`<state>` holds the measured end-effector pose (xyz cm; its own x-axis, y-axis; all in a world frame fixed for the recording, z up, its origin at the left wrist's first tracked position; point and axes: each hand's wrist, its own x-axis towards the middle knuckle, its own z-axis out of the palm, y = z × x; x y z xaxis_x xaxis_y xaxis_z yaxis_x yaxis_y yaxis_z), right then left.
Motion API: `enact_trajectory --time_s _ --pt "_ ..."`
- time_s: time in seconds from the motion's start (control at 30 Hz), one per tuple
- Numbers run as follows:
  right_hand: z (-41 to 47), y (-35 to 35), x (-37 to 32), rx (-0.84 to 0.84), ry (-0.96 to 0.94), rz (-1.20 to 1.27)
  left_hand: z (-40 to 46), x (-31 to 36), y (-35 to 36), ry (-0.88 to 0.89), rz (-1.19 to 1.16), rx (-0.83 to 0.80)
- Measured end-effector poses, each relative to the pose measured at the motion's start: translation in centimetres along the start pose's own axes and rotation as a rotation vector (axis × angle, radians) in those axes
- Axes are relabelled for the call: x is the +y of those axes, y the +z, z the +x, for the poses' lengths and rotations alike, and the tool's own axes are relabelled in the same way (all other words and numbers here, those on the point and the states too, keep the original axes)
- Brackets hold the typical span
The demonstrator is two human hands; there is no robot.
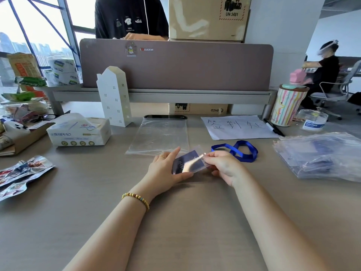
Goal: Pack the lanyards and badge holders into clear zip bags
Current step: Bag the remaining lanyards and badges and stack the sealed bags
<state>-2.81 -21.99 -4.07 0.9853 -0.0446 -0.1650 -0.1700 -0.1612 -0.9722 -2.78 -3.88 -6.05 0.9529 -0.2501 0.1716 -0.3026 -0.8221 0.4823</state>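
An office table (195, 222) with a grey-brown top runs up to a mauve divider panel (175, 65); beyond the panel a person in a black T-shirt (130, 18) stands beside stacked cardboard boxes (207, 16), and another person sits at a table far off to the right.

Both hands meet just in front of the table's middle, holding a clear badge holder (190, 162) with a dark blue card inside. The left hand (166, 171) lies with its palm turned inward, fingers fairly straight along the holder's left edge and the thumb under its lower edge; a ring shows on one finger and a beaded bracelet (136, 198) circles the wrist. The right hand (224, 165) is curled, pinching the holder's right end between thumb and fingertips. Both forearms reach in from the bottom of the view, angled toward each other.

A blue lanyard (242, 150) lies looped on the table just behind the right hand. An empty clear zip bag (160, 136) lies flat just beyond the hands, its far edge against a black phone (165, 116). A pile of filled zip bags (320, 155) sits at the right edge. A sheet of paper (238, 127) with handwritten characters lies next to a black marker (273, 127) and a striped cup (289, 106). To the left stand a tissue pack (80, 132) and a white house-shaped model (115, 96).
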Motion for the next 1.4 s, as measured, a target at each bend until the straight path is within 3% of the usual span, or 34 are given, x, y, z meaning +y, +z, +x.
enact_trajectory --time_s 0.07,0.17,0.27,0.37,0.43,0.53,0.7,0.93,1.23,1.4 --pt "-0.2 0.2 -0.3 0.009 -0.072 0.020 0.2 0.2 -0.5 -0.033 -0.161 0.084" --pt "-0.5 0.1 -0.8 0.062 -0.160 0.029 0.5 0.4 -1.2 -0.154 -0.637 0.108" --pt "-0.6 -0.3 -1.1 0.174 -0.221 -0.001 0.5 0.2 -0.8 -0.201 -0.740 0.021" --pt "-0.4 -1.7 -1.3 0.416 -0.260 -0.147 0.8 -0.3 -0.7 -0.282 -0.758 0.102" --pt "-0.4 -3.1 -1.1 0.475 -0.187 -0.215 1.1 -1.0 -0.8 -0.332 -0.760 0.177" --pt "-0.2 -4.3 -0.7 0.320 -0.027 -0.302 1.5 -1.8 -0.8 -0.371 -0.759 0.248" --pt "0.2 -5.0 0.5 0.140 0.075 -0.688 1.6 -1.8 -0.7 -0.374 -0.791 0.250" --pt "0.0 -4.4 0.7 0.109 0.011 -0.818 1.6 -2.1 -0.8 -0.365 -0.800 0.261" --pt "0.7 -3.1 1.3 0.220 -0.235 -0.582 1.2 -1.7 -1.1 -0.359 -0.796 0.265" --pt "0.1 -2.0 0.5 0.191 -0.308 -0.291 1.0 -1.1 -1.3 -0.342 -0.842 0.227"
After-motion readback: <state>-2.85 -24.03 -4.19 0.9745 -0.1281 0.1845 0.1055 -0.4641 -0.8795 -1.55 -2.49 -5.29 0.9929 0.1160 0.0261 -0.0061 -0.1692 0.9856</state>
